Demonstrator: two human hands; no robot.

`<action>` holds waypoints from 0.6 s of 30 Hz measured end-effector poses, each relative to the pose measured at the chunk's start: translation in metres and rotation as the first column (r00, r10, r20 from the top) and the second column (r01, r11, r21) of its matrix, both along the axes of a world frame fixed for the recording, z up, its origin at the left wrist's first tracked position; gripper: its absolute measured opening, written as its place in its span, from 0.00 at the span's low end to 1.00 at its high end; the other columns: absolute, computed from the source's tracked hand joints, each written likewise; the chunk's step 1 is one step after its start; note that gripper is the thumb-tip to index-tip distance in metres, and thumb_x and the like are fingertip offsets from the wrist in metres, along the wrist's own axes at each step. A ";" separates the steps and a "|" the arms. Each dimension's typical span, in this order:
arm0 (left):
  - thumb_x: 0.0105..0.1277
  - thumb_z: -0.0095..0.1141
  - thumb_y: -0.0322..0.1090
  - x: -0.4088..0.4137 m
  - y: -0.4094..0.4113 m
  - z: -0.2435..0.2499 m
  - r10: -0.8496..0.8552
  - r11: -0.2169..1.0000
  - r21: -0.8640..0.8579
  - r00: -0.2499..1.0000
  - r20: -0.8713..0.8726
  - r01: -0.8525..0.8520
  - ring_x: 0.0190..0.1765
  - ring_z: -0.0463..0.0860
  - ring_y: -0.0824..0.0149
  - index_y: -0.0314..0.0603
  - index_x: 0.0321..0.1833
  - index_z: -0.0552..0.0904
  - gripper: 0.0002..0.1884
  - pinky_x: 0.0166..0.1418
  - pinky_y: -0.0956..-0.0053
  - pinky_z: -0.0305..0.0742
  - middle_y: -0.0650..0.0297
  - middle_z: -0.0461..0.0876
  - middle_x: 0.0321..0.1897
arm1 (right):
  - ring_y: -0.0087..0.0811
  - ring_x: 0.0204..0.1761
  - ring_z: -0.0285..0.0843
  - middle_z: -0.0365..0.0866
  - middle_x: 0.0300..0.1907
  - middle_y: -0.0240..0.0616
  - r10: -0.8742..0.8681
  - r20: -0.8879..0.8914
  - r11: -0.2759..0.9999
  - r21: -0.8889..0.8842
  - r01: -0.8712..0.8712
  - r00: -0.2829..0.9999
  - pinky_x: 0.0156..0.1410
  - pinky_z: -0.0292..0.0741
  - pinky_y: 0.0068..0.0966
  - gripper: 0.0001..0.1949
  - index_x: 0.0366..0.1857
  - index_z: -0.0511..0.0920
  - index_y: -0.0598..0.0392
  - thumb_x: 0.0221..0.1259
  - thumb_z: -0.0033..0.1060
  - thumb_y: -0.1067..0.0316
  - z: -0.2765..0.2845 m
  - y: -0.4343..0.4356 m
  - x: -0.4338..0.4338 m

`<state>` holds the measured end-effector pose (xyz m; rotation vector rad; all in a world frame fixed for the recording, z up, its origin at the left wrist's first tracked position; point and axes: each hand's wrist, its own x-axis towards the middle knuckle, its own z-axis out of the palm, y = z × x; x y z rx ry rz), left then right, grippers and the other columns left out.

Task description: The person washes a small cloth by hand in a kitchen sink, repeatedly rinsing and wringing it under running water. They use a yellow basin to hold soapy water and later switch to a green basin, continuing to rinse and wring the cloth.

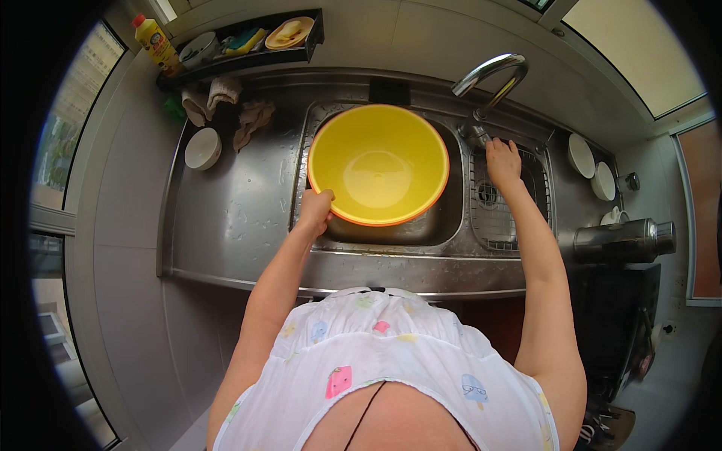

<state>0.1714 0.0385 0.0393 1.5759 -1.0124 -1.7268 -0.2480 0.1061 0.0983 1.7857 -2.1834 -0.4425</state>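
A large yellow bowl with an orange rim (pixel 378 163) sits in or over the main basin of the stainless steel sink (pixel 389 249). My left hand (pixel 317 211) grips the bowl's rim at its lower left. At the base of the chrome faucet (pixel 475 135), my right hand (pixel 503 163) touches the handle area; the fingertips are partly hidden there, so their hold cannot be told. The curved spout (pixel 491 66) points left, towards the bowl. Below my right hand, a wire rack (pixel 496 220) lies in the smaller basin.
Left on the counter are a white bowl (pixel 203 149) and a crumpled brown cloth (pixel 252 121). A black shelf (pixel 242 59) holds sponges, dishes and a yellow bottle (pixel 157 44). White bowls (pixel 581 156) and a metal thermos flask (pixel 620 241) stand on the right.
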 end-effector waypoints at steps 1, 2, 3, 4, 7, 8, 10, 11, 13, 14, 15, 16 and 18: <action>0.59 0.51 0.26 0.000 0.005 -0.001 0.003 1.000 0.026 1.000 -0.021 -0.003 0.13 0.70 0.67 0.29 0.33 0.79 0.06 0.16 0.71 0.60 0.58 0.78 0.20 | 0.33 0.58 0.76 0.77 0.55 0.39 -0.036 -0.054 0.998 0.051 0.039 0.998 0.73 0.61 0.41 0.16 0.53 0.76 0.54 0.60 0.55 0.69 -0.003 0.001 0.002; 0.59 0.51 0.26 -0.002 0.010 -0.001 0.006 0.999 0.051 0.999 -0.043 -0.004 0.12 0.68 0.69 0.29 0.34 0.79 0.06 0.14 0.74 0.57 0.59 0.77 0.20 | 0.33 0.59 0.76 0.78 0.53 0.39 -0.033 -0.068 0.999 0.033 0.035 0.997 0.72 0.61 0.41 0.14 0.50 0.79 0.54 0.62 0.52 0.66 -0.005 0.004 0.003; 0.59 0.52 0.26 -0.005 0.014 0.000 0.008 0.997 0.076 0.998 -0.068 -0.003 0.11 0.65 0.72 0.29 0.34 0.79 0.06 0.12 0.76 0.54 0.61 0.76 0.20 | 0.33 0.59 0.76 0.78 0.53 0.40 -0.038 -0.073 0.999 0.002 0.038 0.997 0.72 0.62 0.41 0.14 0.50 0.79 0.54 0.62 0.52 0.66 -0.008 0.004 0.001; 0.59 0.52 0.26 -0.007 0.019 0.003 -0.024 0.997 0.073 0.998 -0.058 0.029 0.11 0.65 0.72 0.29 0.34 0.79 0.06 0.12 0.76 0.55 0.60 0.77 0.20 | 0.33 0.59 0.76 0.78 0.53 0.40 -0.045 -0.078 0.999 -0.029 0.042 0.996 0.71 0.62 0.41 0.14 0.50 0.79 0.54 0.62 0.52 0.67 -0.012 0.004 -0.001; 0.59 0.52 0.26 -0.012 0.031 0.012 -0.059 0.996 0.066 0.995 -0.078 0.065 0.11 0.65 0.72 0.28 0.35 0.79 0.06 0.13 0.76 0.55 0.59 0.77 0.20 | 0.38 0.59 0.75 0.78 0.51 0.42 -0.025 -0.040 0.965 -0.262 0.014 0.999 0.68 0.65 0.40 0.14 0.51 0.77 0.54 0.62 0.51 0.69 -0.003 0.002 0.018; 0.60 0.52 0.26 -0.014 0.033 0.012 -0.069 0.995 0.067 0.994 -0.080 0.075 0.11 0.65 0.72 0.27 0.35 0.79 0.07 0.13 0.76 0.55 0.59 0.77 0.20 | 0.40 0.59 0.75 0.78 0.50 0.42 0.042 -0.009 0.910 -0.412 -0.042 0.999 0.68 0.66 0.40 0.14 0.51 0.77 0.55 0.62 0.51 0.70 0.001 -0.001 0.031; 0.59 0.52 0.26 -0.020 0.037 0.011 -0.068 0.994 0.074 0.994 -0.090 0.075 0.10 0.65 0.72 0.27 0.35 0.79 0.07 0.12 0.76 0.55 0.59 0.77 0.20 | 0.43 0.58 0.75 0.77 0.51 0.44 0.185 0.234 0.857 -0.514 -0.040 0.955 0.67 0.68 0.39 0.16 0.54 0.75 0.57 0.62 0.50 0.72 0.011 -0.002 0.067; 0.59 0.52 0.26 -0.024 0.038 0.011 -0.071 0.994 0.076 0.993 -0.093 0.078 0.10 0.65 0.72 0.26 0.35 0.79 0.07 0.12 0.76 0.55 0.59 0.77 0.19 | 0.46 0.58 0.75 0.77 0.52 0.45 0.235 0.448 0.885 -0.466 0.002 0.862 0.66 0.69 0.39 0.17 0.56 0.73 0.58 0.62 0.49 0.72 0.014 -0.003 0.086; 0.59 0.51 0.26 -0.029 0.043 0.010 -0.073 0.995 0.054 0.991 -0.113 0.079 0.10 0.65 0.72 0.26 0.34 0.78 0.08 0.12 0.76 0.55 0.59 0.76 0.19 | 0.50 0.59 0.72 0.71 0.59 0.51 0.005 0.712 0.983 -0.133 0.128 0.703 0.65 0.69 0.41 0.22 0.60 0.68 0.60 0.61 0.50 0.72 -0.006 -0.008 0.106; 0.59 0.51 0.26 -0.033 0.045 0.013 -0.087 0.994 0.054 0.990 -0.112 0.094 0.09 0.65 0.72 0.26 0.34 0.78 0.08 0.12 0.76 0.54 0.59 0.76 0.18 | 0.52 0.61 0.69 0.66 0.62 0.54 -0.157 0.742 0.964 -0.027 0.263 0.652 0.65 0.69 0.42 0.26 0.63 0.63 0.62 0.60 0.52 0.71 -0.039 -0.015 0.103; 0.59 0.51 0.26 -0.038 0.047 0.017 -0.098 0.993 0.051 0.989 -0.112 0.104 0.09 0.65 0.72 0.26 0.33 0.78 0.08 0.11 0.76 0.54 0.59 0.76 0.18 | 0.54 0.63 0.67 0.61 0.65 0.58 -0.308 0.754 0.920 0.080 0.384 0.580 0.66 0.68 0.44 0.30 0.66 0.59 0.63 0.59 0.53 0.70 -0.066 -0.027 0.099; 0.58 0.51 0.26 -0.039 0.051 0.018 -0.100 0.993 0.048 0.985 -0.142 0.107 0.09 0.65 0.72 0.26 0.33 0.78 0.07 0.11 0.75 0.54 0.60 0.75 0.18 | 0.55 0.65 0.64 0.59 0.66 0.59 -0.365 0.809 0.858 0.100 0.504 0.460 0.66 0.68 0.44 0.32 0.67 0.56 0.64 0.58 0.54 0.69 -0.070 -0.040 0.111; 0.58 0.51 0.26 -0.045 0.059 0.027 -0.151 0.986 0.046 0.980 -0.127 0.158 0.09 0.65 0.72 0.26 0.33 0.78 0.07 0.11 0.75 0.55 0.60 0.75 0.17 | 0.58 0.68 0.59 0.54 0.68 0.62 -0.418 0.887 0.685 0.167 0.709 0.195 0.67 0.67 0.44 0.36 0.70 0.51 0.65 0.58 0.56 0.68 -0.071 -0.070 0.147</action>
